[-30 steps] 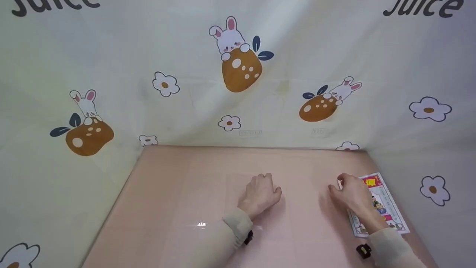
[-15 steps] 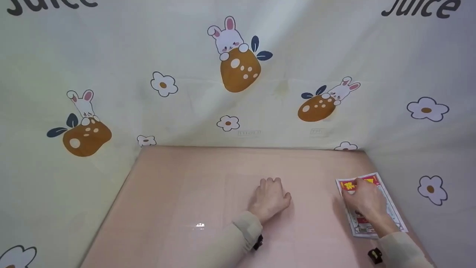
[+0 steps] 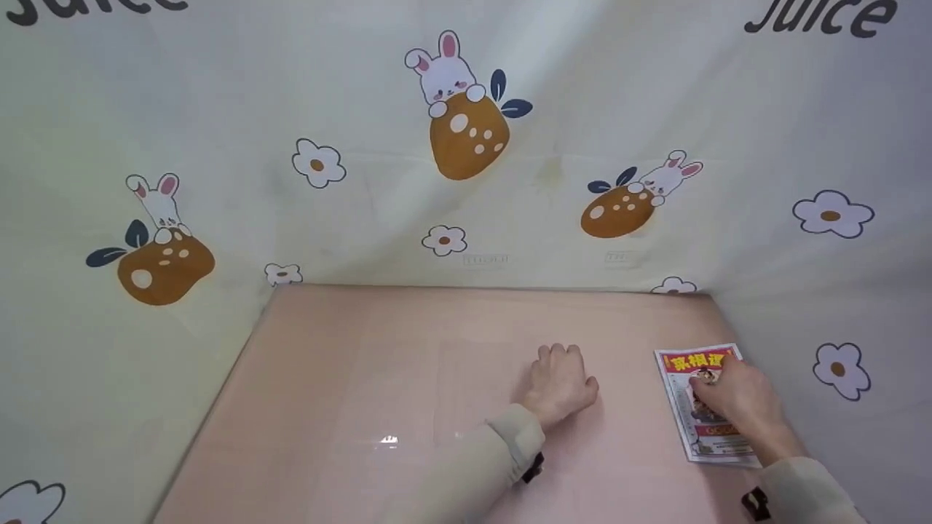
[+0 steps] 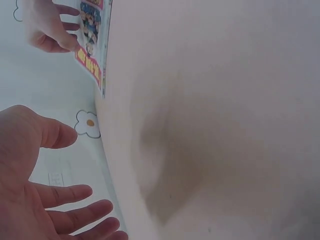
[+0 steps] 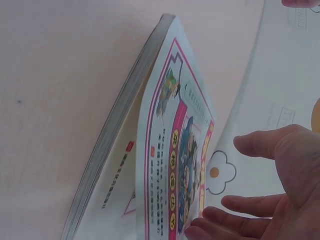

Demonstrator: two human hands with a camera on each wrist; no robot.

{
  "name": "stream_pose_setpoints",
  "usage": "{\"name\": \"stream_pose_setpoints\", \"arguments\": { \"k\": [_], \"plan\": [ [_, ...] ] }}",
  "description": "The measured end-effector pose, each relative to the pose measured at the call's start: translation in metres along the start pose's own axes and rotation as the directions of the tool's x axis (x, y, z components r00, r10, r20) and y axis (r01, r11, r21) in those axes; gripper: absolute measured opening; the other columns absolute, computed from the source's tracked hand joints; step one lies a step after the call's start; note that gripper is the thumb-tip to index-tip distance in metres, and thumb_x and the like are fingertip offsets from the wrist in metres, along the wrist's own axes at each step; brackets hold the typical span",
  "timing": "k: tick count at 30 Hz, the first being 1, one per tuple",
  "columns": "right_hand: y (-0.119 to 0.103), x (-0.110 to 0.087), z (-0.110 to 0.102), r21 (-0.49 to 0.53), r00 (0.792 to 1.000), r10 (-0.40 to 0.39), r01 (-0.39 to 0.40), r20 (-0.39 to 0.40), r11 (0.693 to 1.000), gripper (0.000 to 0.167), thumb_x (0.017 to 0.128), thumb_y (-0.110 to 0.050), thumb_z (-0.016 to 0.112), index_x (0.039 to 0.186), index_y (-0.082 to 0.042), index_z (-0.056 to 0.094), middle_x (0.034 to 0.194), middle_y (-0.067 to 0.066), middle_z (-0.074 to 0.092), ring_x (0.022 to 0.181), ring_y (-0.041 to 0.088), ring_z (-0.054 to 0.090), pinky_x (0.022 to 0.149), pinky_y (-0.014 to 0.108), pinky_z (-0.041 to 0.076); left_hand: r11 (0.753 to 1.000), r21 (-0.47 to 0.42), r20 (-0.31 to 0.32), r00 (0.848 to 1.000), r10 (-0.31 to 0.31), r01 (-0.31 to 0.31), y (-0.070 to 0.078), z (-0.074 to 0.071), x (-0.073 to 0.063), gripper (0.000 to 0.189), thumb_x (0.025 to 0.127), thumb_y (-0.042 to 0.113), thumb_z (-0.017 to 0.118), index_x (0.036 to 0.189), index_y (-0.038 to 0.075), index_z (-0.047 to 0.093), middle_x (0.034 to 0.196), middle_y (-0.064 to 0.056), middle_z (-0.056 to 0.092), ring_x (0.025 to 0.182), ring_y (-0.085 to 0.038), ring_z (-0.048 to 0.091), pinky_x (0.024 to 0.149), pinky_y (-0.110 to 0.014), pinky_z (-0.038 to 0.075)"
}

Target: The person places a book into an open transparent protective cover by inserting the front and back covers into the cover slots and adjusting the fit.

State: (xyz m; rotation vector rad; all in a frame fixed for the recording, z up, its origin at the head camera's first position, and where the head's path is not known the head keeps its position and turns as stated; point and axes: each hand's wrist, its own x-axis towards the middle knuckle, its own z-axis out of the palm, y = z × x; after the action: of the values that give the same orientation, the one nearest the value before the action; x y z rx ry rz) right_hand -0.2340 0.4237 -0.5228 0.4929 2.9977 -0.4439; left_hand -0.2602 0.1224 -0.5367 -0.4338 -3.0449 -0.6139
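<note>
My right hand (image 3: 746, 397) lies over the right part of a thin book (image 3: 677, 407) with a red band and yellow title on its cover. Seen from the right wrist, the front cover (image 5: 155, 150) stands partly raised off the pages (image 5: 110, 190). The fingertips (image 5: 200, 232) are at the cover's edge, the thumb apart from them. My left hand (image 3: 559, 386) is just left of the book, low over the table and holding nothing. In its own wrist view its fingers (image 4: 80, 215) are loosely extended and spread from the thumb.
The pink table (image 3: 349, 364) meets a pale curtain-like sheet (image 3: 364, 211) printed with rabbits and flowers, at the back and both sides. The book lies near the table's right edge.
My right hand has moved rightward across the book, and the cover's left part with its title has come into view. My left hand has shifted right, nearer the book.
</note>
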Motion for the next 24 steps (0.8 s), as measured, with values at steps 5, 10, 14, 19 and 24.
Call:
{"name": "stream_pose_setpoints", "arguments": {
  "k": [5, 10, 14, 19, 24],
  "plan": [
    [0.009, 0.003, 0.001, -0.029, 0.999, 0.035, -0.035, 0.016, 0.999, 0.090, 0.094, -0.052, 0.085, 0.135, 0.022, 0.052, 0.107, 0.035, 0.061, 0.084, 0.036, 0.064, 0.062, 0.035, 0.055, 1.000, -0.024, 0.033, 0.999, 0.016, -0.015, 0.020, 0.004, 0.001, 0.030, 0.099, 0.043, 0.076, 0.102, 0.013, 0.073, 0.098, -0.004, 0.072, 0.093, -0.019, 0.063, 0.072, -0.032, 0.058],
    [0.017, 0.005, 0.002, -0.076, 0.994, 0.084, -0.079, 0.065, 0.994, 0.102, 0.090, -0.063, 0.086, 0.129, 0.023, 0.051, 0.102, 0.033, 0.060, 0.083, 0.036, 0.064, 0.063, 0.036, 0.054, 1.000, -0.006, 0.044, 0.999, 0.008, -0.007, 0.039, 0.006, 0.001, 0.033, 0.099, 0.046, 0.076, 0.105, 0.014, 0.073, 0.101, -0.003, 0.072, 0.094, -0.017, 0.063, 0.074, -0.031, 0.058],
    [0.022, 0.007, 0.005, -0.063, 0.979, 0.163, -0.157, 0.123, 0.986, 0.111, 0.088, -0.069, 0.086, 0.135, 0.024, 0.048, 0.101, 0.031, 0.062, 0.083, 0.034, 0.066, 0.065, 0.035, 0.053, 1.000, 0.002, 0.062, 0.998, -0.012, 0.012, 0.050, 0.010, 0.003, 0.034, 0.098, 0.047, 0.076, 0.108, 0.014, 0.073, 0.102, -0.002, 0.072, 0.096, -0.017, 0.063, 0.078, -0.031, 0.058],
    [0.024, 0.011, 0.008, -0.001, 0.954, 0.228, -0.232, 0.193, 0.973, 0.112, 0.088, -0.070, 0.086, 0.139, 0.023, 0.048, 0.098, 0.026, 0.064, 0.080, 0.029, 0.069, 0.064, 0.032, 0.054, 0.997, 0.073, 0.048, 0.999, -0.021, 0.017, 0.054, 0.018, 0.005, 0.033, 0.098, 0.047, 0.075, 0.107, 0.015, 0.075, 0.104, -0.002, 0.073, 0.100, -0.019, 0.063, 0.082, -0.034, 0.057],
    [0.027, 0.015, 0.007, 0.041, 0.949, 0.225, -0.239, 0.223, 0.970, 0.116, 0.087, -0.068, 0.088, 0.146, 0.022, 0.044, 0.104, 0.029, 0.067, 0.082, 0.030, 0.070, 0.067, 0.034, 0.057, 0.995, 0.091, 0.054, 0.998, -0.046, 0.041, 0.059, 0.022, 0.006, 0.035, 0.098, 0.049, 0.075, 0.108, 0.017, 0.076, 0.105, -0.001, 0.072, 0.100, -0.018, 0.061, 0.081, -0.034, 0.055]
  ]
}}
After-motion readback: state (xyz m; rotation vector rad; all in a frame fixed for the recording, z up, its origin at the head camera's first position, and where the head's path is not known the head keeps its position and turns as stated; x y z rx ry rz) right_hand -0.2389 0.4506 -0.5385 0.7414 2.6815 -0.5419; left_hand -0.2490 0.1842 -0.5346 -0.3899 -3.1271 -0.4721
